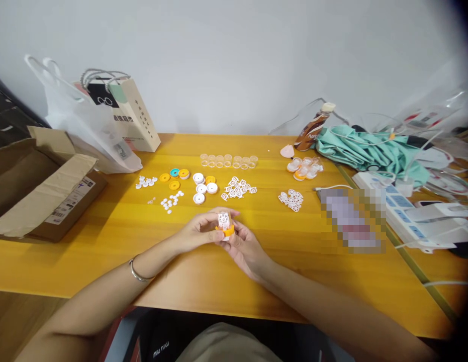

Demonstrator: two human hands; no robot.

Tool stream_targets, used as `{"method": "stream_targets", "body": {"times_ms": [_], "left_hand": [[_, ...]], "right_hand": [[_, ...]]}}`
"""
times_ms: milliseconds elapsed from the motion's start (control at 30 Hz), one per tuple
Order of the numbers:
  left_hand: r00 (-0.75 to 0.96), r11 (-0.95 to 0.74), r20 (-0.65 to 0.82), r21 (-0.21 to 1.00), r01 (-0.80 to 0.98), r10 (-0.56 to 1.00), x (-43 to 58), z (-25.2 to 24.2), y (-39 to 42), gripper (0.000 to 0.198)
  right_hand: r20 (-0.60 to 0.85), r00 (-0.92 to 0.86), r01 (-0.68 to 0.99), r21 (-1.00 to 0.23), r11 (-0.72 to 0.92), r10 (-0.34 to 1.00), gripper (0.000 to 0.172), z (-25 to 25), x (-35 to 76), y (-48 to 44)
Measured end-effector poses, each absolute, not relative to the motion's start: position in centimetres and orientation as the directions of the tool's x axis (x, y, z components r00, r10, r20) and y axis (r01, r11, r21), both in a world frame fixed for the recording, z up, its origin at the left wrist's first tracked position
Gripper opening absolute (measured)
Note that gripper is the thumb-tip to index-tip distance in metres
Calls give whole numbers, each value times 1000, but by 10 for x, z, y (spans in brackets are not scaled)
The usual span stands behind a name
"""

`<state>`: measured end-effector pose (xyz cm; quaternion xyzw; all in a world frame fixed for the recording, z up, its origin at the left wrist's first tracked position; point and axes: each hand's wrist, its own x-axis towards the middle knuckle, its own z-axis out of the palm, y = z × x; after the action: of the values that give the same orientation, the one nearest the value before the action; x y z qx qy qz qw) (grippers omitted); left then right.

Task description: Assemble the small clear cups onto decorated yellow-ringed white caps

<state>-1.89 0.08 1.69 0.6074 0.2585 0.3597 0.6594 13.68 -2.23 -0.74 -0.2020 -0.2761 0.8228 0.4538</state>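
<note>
Between my two hands, over the front middle of the table, is a small orange-and-white plastic piece (pixel 225 226) with a white openwork face and an orange ring around its lower part. My left hand (pixel 199 231) closes on it from the left, thumb on the ring. From the right, my right hand (pixel 249 251) grips its lower side. Fingers cover much of the piece. Beyond the hands lie white openwork pieces (pixel 239 188), white round caps (pixel 211 188), orange caps (pixel 174 185), a teal cap (pixel 174 173) and a row of clear cups (pixel 219 161).
Small white discs (pixel 168 203) lie left. On the right are more openwork pieces (pixel 291 200), a cluster of capped pieces (pixel 304 168), a bottle (pixel 312 131), green fabric (pixel 369 151) and a power strip (pixel 399 216). A cardboard box (pixel 41 201) and bags (pixel 137 118) stand left.
</note>
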Motion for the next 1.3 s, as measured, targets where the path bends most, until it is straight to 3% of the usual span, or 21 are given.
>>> {"method": "stream_targets", "body": {"times_ms": [133,333,567,1033,1300], "left_hand": [[560,30,69,986,-165,826,-19,16,-1,28],[538,211,-20,932,-296,843,-11,9,-7,40],[533,230,-5,905,-357,846,-7,15,-12,36],[482,69,49,972,-225,875,-12,15,-9,28],[583,101,63,964,-245,810,-17,14,-5,30]], "right_hand": [[-151,-566,-578,-629,-520,811,35,-10,135,-24],[-138,-588,-584,-609,-537,797,34,-12,136,-24],[-160,-672,-563,-524,-639,723,39,-8,137,-25],[-98,-444,-580,-727,-368,891,30,-10,133,-28],[-74,-499,-576,-716,-394,863,30,-11,135,-27]]}}
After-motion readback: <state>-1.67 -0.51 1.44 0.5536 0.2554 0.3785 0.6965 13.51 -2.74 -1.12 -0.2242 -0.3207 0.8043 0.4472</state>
